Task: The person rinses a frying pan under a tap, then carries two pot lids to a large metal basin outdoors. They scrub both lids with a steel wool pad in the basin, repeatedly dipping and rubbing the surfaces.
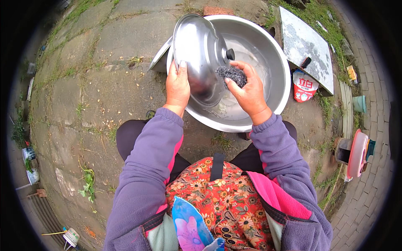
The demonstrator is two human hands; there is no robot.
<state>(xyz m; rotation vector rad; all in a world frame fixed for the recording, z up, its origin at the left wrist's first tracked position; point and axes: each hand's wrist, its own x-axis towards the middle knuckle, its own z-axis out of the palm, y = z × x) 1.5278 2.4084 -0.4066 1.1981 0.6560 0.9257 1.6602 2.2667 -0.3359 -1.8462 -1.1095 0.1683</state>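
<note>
My left hand (178,86) grips the rim of a shiny metal pot lid (201,56), its thumb on the near face. The lid is tilted on edge above the left side of a wide metal basin (284,75), with its black knob (230,54) facing right. In my right hand (251,89) is a dark steel wool scourer (231,77), pinched between thumb and fingers close to the lid's outer face. Some water (241,108) appears to lie in the bottom of the basin.
Right of the basin, a pale stone slab (307,40) carries a small black object (306,62); a red and white detergent bag (304,85) leans below. Another metal piece (161,58) stands at the basin's left. A red brick (218,10) lies behind. Cracked concrete (125,81) surrounds everything.
</note>
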